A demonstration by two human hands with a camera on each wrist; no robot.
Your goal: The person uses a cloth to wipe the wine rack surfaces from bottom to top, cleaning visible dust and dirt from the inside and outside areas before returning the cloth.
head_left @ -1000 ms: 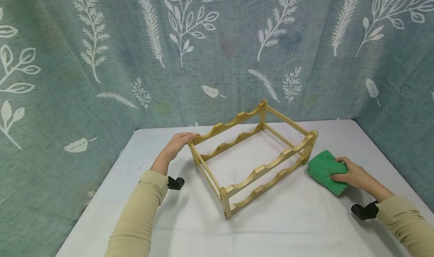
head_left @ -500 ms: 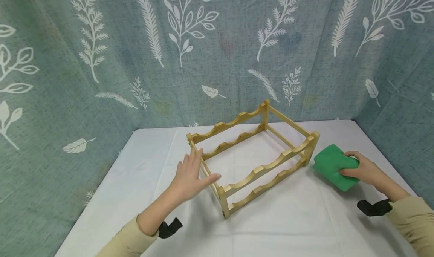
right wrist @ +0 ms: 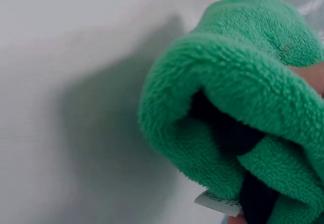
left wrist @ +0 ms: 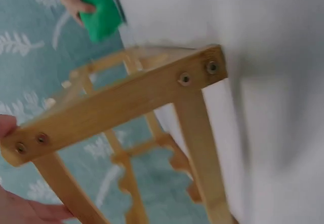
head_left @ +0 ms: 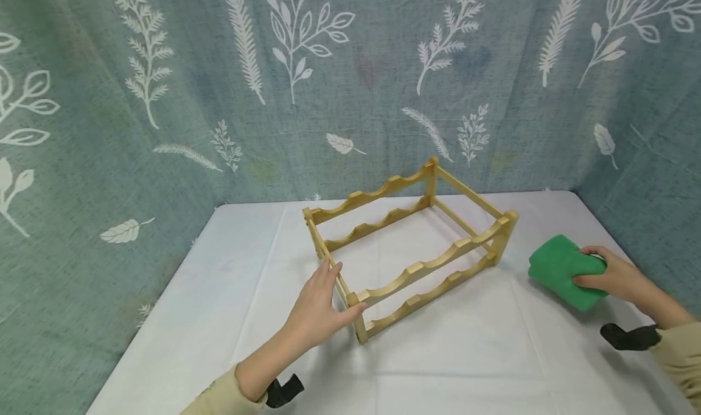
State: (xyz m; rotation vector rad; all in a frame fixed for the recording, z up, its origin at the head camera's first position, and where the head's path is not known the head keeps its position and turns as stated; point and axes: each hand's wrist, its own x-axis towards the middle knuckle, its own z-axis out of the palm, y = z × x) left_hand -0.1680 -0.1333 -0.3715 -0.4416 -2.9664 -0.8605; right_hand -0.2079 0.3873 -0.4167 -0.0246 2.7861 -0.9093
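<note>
A light wooden rack with scalloped rails [head_left: 413,274] stands at an angle on the white-covered table. My left hand [head_left: 317,313] is at its near left corner, thumb by the corner post and the other fingers extended along the left end rail. The left wrist view shows the screwed end post [left wrist: 111,110] close up, with fingertips at its left end. To the right of the rack, my right hand [head_left: 621,275] grips a folded green cloth [head_left: 564,272] just above the table. Up close, the cloth is fluffy [right wrist: 228,67], with dark folds inside and a white tag [right wrist: 217,202].
A white cloth [head_left: 449,366] covers the table. Behind it and at both sides hangs a blue-green curtain [head_left: 361,56] with white leaf prints. A black wrist mount [head_left: 285,392] sticks out by the left cuff, another black mount [head_left: 630,337] by the right.
My left hand has left the rack's far left corner and come toward me to the near left corner. The right hand has carried the green cloth to the right, away from the rack.
</note>
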